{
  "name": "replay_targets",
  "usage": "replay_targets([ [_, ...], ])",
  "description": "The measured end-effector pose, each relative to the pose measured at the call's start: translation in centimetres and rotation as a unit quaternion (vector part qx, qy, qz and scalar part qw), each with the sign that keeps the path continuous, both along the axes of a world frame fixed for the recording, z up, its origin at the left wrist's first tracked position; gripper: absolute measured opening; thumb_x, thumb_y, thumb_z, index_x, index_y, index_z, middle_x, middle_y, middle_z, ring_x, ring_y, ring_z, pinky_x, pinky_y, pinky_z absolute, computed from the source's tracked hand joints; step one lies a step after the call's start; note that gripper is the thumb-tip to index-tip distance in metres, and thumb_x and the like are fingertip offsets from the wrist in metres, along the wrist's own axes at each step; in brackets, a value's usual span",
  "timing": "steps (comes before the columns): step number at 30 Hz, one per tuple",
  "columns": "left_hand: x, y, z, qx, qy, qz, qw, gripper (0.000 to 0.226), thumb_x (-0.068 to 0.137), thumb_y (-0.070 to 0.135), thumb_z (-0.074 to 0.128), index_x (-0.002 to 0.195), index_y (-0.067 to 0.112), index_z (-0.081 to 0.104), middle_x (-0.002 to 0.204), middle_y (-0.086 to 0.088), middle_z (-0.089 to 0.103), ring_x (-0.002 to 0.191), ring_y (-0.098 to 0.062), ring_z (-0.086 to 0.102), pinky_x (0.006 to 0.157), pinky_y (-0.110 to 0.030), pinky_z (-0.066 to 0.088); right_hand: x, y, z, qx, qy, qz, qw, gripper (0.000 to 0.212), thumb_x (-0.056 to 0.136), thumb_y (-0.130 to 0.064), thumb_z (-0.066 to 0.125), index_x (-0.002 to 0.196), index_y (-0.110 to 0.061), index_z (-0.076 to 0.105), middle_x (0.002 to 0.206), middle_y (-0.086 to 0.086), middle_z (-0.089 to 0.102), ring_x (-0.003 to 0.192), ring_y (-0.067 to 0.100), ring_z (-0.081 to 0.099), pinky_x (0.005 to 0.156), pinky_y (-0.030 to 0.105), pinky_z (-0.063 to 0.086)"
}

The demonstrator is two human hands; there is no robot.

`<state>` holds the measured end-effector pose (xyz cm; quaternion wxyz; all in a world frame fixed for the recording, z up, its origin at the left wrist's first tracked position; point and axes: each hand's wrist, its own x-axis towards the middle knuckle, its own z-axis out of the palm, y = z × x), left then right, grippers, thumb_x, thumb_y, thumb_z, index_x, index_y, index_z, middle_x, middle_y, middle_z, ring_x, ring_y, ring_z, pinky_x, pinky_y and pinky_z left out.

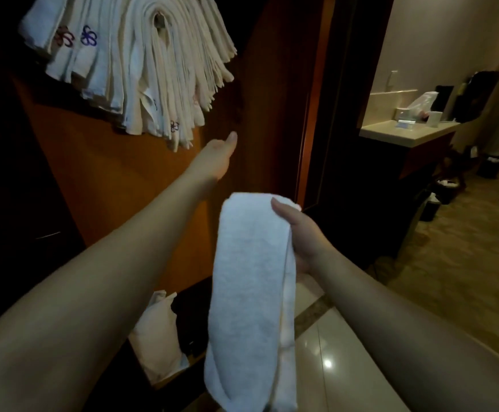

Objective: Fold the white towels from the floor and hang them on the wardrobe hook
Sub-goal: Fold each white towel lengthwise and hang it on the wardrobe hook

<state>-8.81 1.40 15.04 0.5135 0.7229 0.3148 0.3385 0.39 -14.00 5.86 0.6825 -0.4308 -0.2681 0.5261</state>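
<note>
I am holding a folded white towel in my right hand, thumb pressing across its top edge and fingers closing behind it, so the folds are staying together while the rest is hanging straight down through the lower centre of the frame. My left hand is reaching up toward the bundle of hung towels in the upper left; it is gripping nothing, thumb up, just below their dangling ends and in front of the orange wardrobe panel. I judge it is going up to part or steady that bundle so the new one can go over the hook, which is buried under the cloth and hidden from me.

The towel is looking plush, long and narrow, its layered edges showing along the right side. Another pale cloth is lying at lower left.
</note>
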Motion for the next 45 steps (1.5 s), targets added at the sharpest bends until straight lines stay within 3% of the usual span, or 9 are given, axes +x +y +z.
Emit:
replay_targets([
  [6,-5.3,-5.3,-8.5,0.109,-0.054,-0.027,0.992,0.018,0.095,0.057,0.051,0.109,0.047,0.057,0.105,0.029,0.062,0.097,0.014,0.059,0.07,-0.01,0.049,1.3,1.1,1.8,-0.011,-0.091,-0.137,0.986,0.044,0.1,-0.032,0.059,0.129,0.0,0.062,0.122,0.019,0.071,0.115,0.033,0.068,0.109,0.05,0.047],
  [11,-5.6,-7.7,-12.5,0.176,-0.034,-0.018,0.984,0.023,0.094,0.036,0.068,0.112,0.043,0.056,0.113,0.023,0.054,0.104,0.005,0.056,0.088,-0.028,0.054,0.3,1.2,4.2,-0.005,-0.272,-0.144,0.951,0.041,0.096,-0.047,0.061,0.099,-0.008,0.073,0.09,0.002,0.079,0.087,0.016,0.076,0.074,0.025,0.055],
  [18,-3.6,-6.7,-9.5,0.264,0.07,0.024,0.962,0.041,0.091,0.044,0.068,0.125,0.031,0.05,0.116,0.015,0.059,0.102,-0.003,0.06,0.079,-0.03,0.06,0.2,1.9,6.3,0.054,-0.219,-0.14,0.964,0.049,0.091,-0.052,0.062,0.12,-0.012,0.066,0.115,0.01,0.075,0.109,0.025,0.072,0.105,0.047,0.051],
  [23,-3.0,-6.6,-8.2,0.293,0.098,0.058,0.949,0.003,0.099,0.024,0.057,0.101,0.023,0.058,0.084,0.006,0.062,0.07,-0.01,0.06,0.061,-0.034,0.058,0.7,2.0,6.7,0.039,-0.229,-0.189,0.954,0.064,0.063,-0.079,0.066,0.101,-0.027,0.068,0.105,-0.001,0.077,0.104,0.016,0.072,0.104,0.044,0.052],
  [31,-3.7,-9.1,-9.1,0.396,0.016,0.03,0.918,0.026,0.1,0.037,0.042,0.085,0.024,0.059,0.077,0.008,0.055,0.067,-0.009,0.053,0.051,-0.039,0.046,-1.0,1.8,6.5,0.021,-0.165,-0.263,0.95,0.108,0.049,-0.085,0.065,0.131,-0.017,0.052,0.125,0.008,0.065,0.117,0.028,0.064,0.104,0.05,0.051],
  [34,-3.3,-10.1,-10.6,0.32,-0.008,0.011,0.947,0.013,0.1,0.045,0.052,0.104,0.032,0.053,0.095,0.016,0.053,0.084,-0.004,0.058,0.063,-0.029,0.052,-2.1,1.9,6.6,0.026,-0.171,-0.241,0.955,0.084,0.064,-0.08,0.059,0.128,-0.026,0.044,0.131,0.006,0.06,0.121,0.027,0.059,0.107,0.05,0.048],
  [37,-3.0,-10.2,-10.8,0.245,-0.006,0.028,0.969,0.044,0.087,0.053,0.063,0.121,0.036,0.039,0.114,0.016,0.051,0.1,-0.005,0.06,0.073,-0.029,0.058,-2.5,2.0,7.0,0.008,-0.213,-0.228,0.95,0.079,0.068,-0.08,0.052,0.125,-0.026,0.046,0.138,0.009,0.057,0.123,0.027,0.057,0.109,0.05,0.046],
  [41,-1.7,-9.8,-10.1,0.281,0.07,0.074,0.954,0.049,0.092,0.044,0.065,0.132,0.025,0.044,0.122,0.01,0.052,0.104,-0.008,0.06,0.079,-0.031,0.058,-2.2,2.2,7.6,0.019,-0.223,-0.216,0.95,0.109,0.055,-0.087,0.055,0.137,-0.017,0.045,0.145,0.01,0.053,0.132,0.028,0.052,0.115,0.051,0.04],
  [45,-1.1,-8.3,-10.2,0.248,0.108,0.099,0.958,0.025,0.093,0.031,0.067,0.107,0.031,0.047,0.101,0.016,0.055,0.085,-0.006,0.063,0.068,-0.029,0.058,-1.9,2.2,8.0,0.005,-0.267,-0.208,0.941,0.116,0.048,-0.091,0.056,0.137,-0.015,0.054,0.144,0.008,0.057,0.132,0.027,0.053,0.116,0.053,0.038],
])
